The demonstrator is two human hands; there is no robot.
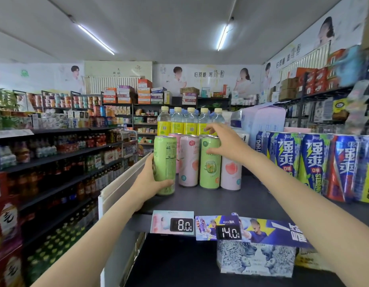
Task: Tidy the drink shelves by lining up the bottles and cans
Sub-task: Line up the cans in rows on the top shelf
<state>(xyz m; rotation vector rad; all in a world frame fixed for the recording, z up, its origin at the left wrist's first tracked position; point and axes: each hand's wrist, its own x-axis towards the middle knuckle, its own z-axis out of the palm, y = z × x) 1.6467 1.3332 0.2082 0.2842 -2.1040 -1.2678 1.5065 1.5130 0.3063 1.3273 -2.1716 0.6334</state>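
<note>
Left hand (150, 183), at 9 o'clock of the can row: grasped a green can (165, 164), out of line. Pink can (188, 160), second green can (210, 162): aligned. Right hand (225, 141), 12 o'clock: fingers spread, nothing held. Tidying judged partway.

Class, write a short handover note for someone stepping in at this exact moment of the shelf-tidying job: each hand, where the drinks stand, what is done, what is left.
Left hand: grips a green can standing at the shelf's left front, ahead of the others.
Right hand: open, fingers spread over the second green can, holding nothing.
Drinks: pink cans and the second green can form a row behind; yellow-label bottles line up at the back; blue cans stand to the right.
Done: the back bottles and blue cans look lined up.
Left: set the held green can into line, probably, and straighten the pink and green row.
</note>
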